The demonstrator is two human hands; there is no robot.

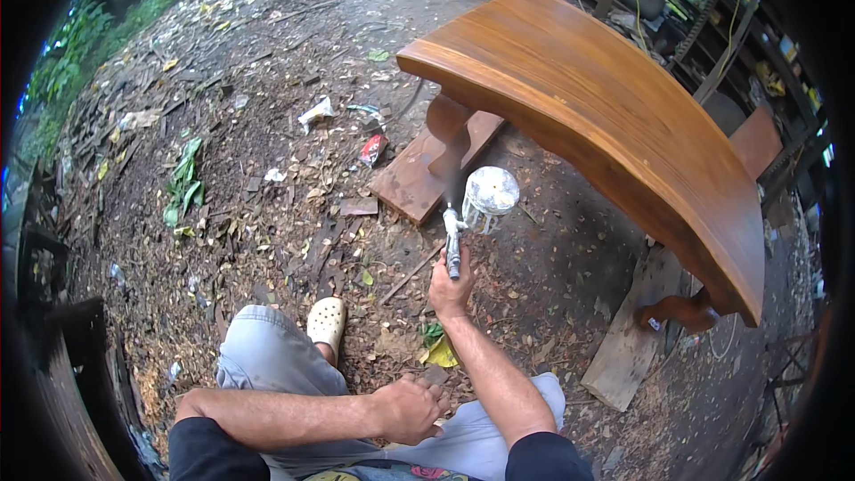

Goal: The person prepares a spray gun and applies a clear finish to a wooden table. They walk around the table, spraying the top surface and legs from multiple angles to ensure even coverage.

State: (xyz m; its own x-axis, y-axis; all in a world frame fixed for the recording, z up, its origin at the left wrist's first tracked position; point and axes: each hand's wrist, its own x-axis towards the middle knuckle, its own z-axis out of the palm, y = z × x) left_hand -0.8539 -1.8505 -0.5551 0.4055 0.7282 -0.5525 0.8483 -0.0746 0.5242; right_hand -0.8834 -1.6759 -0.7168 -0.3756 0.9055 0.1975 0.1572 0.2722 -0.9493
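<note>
My right hand (451, 289) is closed round a silver spray gun (452, 245) with a paint-spattered cup (492, 191) at its side. The gun points away from me, its nozzle close to the curved leg (448, 125) of a varnished wooden table (588, 98). A dark blur, perhaps spray, hangs between nozzle and leg. Across my lap lies my left forearm, with my left hand (410, 410) resting by my right thigh. Its fingers are curled in, and nothing shows in them.
Under the near leg lies a reddish board (414, 178); a paler plank (634, 330) supports the other leg. Leaves and litter cover the dirt ground, among them a red wrapper (372, 150). My left foot wears a cream clog (327, 321). Shelves (775, 53) stand at far right.
</note>
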